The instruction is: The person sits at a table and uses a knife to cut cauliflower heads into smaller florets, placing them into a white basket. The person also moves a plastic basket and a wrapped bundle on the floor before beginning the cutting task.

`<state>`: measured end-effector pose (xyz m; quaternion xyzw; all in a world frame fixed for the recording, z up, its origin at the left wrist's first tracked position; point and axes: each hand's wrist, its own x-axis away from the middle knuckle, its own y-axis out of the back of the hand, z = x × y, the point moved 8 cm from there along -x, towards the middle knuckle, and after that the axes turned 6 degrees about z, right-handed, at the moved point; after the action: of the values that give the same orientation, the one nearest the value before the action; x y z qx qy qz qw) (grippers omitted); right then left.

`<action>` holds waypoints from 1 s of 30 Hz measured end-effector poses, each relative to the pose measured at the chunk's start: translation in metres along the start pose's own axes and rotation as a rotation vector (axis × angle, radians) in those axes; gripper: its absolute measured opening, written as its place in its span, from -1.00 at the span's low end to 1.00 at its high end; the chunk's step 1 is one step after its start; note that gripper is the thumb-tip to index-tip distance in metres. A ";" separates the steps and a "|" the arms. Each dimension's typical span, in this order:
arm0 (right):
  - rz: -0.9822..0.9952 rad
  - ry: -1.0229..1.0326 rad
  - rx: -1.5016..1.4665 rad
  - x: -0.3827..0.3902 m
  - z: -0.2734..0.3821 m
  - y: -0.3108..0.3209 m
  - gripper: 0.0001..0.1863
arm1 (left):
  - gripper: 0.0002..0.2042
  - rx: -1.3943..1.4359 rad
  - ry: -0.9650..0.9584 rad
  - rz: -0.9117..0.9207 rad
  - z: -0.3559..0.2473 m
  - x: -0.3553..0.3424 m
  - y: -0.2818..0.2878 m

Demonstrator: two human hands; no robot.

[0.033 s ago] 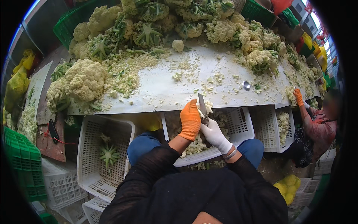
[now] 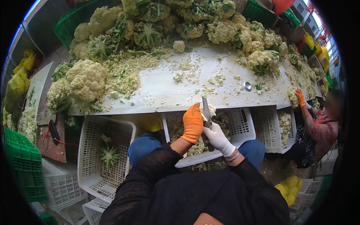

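My left hand point(image 2: 192, 123), in an orange glove, is closed on a pale cauliflower piece point(image 2: 212, 110), mostly hidden behind the fingers and blade. In a white glove, my right hand point(image 2: 218, 138) grips a knife point(image 2: 206, 106) by its handle, blade pointing up and away from me. The blade lies against the cauliflower piece, close to the orange fingertips. Both hands are above a white plastic crate point(image 2: 245, 126) between my knees, which holds cut cauliflower florets point(image 2: 195, 150). Just beyond the hands runs the front edge of a white worktable point(image 2: 157, 98), strewn with crumbs.
Whole cauliflowers point(image 2: 86, 80) are heaped along the table's left and far sides. A small round metal dish point(image 2: 247, 86) sits on the right. At my left stands a white crate point(image 2: 86, 150) with a green cauliflower stalk point(image 2: 110, 155). A co-worker point(image 2: 318, 131) works at the right.
Both hands, with the knife and cauliflower piece, have shifted slightly right and toward me. The blade stands a little lower. Everything on the table stays put.
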<state>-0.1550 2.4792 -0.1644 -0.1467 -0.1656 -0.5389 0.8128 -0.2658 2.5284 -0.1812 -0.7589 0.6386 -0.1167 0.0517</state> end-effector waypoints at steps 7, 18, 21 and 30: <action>-0.116 -0.273 -0.146 0.052 -0.069 0.045 -0.84 | -0.68 -0.275 0.134 0.358 0.052 0.056 -0.032; -0.548 0.012 0.520 0.044 -0.029 0.122 -0.64 | -0.57 -0.714 -0.288 -0.050 -0.055 -0.134 -0.021; -0.434 0.023 0.498 0.037 -0.030 0.111 -0.61 | -0.40 -1.026 -0.369 -0.231 -0.076 -0.245 -0.011; -0.416 -0.105 0.307 0.047 -0.020 0.137 -0.57 | -0.32 -1.273 -0.080 -0.259 -0.043 -0.373 -0.017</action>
<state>-0.0089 2.4835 -0.1708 -0.0123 -0.3140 -0.6545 0.6877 -0.3186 2.9008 -0.1775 -0.7157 0.4836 0.3076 -0.3991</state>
